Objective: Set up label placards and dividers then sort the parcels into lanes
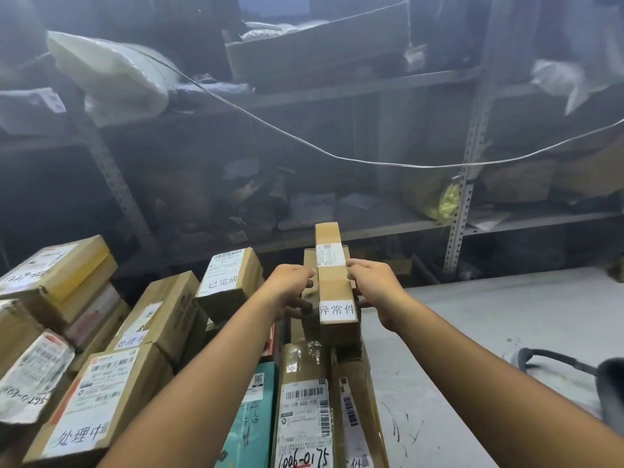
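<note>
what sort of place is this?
Most likely a courier parcel storeroom or sorting depot. Stacked cardboard parcels carry barcoded shipping labels, slotted-angle metal shelving behind holds a white bag and an open box, and the left hand and right hand grip a narrow carton with a placard reading 异常件.

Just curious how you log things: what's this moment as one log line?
left hand: grips narrow box | right hand: grips narrow box | position: above parcel stack | white label: facing camera

The grey concrete floor (479, 319) carries rows of cardboard parcels (101, 400) across its left part, and a dark bag (609, 390) lies near its right edge. Behind, a metal shelf (388, 228) holds packets (310, 207) and a yellow bag (447, 201).
</note>
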The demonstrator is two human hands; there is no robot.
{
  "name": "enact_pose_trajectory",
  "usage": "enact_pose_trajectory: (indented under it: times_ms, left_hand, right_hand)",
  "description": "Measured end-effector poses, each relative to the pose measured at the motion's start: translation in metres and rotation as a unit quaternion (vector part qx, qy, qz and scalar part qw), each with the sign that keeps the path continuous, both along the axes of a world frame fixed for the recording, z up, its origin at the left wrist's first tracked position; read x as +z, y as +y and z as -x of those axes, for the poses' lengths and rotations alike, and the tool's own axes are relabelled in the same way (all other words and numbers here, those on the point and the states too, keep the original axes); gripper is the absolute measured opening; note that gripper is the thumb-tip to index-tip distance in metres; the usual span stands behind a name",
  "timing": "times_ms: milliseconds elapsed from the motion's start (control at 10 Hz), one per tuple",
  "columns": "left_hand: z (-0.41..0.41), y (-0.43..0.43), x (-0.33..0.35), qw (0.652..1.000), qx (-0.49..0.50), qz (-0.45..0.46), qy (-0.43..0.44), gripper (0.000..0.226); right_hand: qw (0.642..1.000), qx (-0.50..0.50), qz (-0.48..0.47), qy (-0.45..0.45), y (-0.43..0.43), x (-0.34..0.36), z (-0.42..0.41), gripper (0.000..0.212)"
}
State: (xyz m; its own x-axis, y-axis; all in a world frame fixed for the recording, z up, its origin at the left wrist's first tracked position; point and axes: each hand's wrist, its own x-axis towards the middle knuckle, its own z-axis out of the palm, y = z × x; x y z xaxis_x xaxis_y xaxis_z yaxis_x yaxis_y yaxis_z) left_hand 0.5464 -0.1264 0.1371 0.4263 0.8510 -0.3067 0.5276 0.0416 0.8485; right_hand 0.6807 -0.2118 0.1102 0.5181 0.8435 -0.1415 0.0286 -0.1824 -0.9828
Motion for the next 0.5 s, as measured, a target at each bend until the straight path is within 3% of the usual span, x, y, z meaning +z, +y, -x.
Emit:
enact_pose_trajectory:
  times_ms: [200,300,400,500]
  left_hand:
    - [0.015,-0.009,-0.001,1.000,-0.008,-0.008,0.017,0.039]
    - [0.026,-0.017,0.001,0.999,-0.024,-0.013,0.018,0.028]
    - [0.040,-0.020,0.001,0.999,-0.032,-0.015,0.014,0.019]
    - [0.059,-0.029,0.003,0.997,-0.046,-0.054,0.036,0.018]
  right_hand:
    - [0.999,-0.015,-0.008,-0.031,-0.002,-0.009,0.004,0.022]
    - [0.998,-0.022,-0.011,-0.060,-0.006,-0.014,0.010,0.029]
    - [0.993,-0.022,0.012,-0.115,-0.009,-0.016,0.015,0.039]
    - [0.969,-0.037,0.048,-0.239,-0.020,-0.007,0.026,0.049]
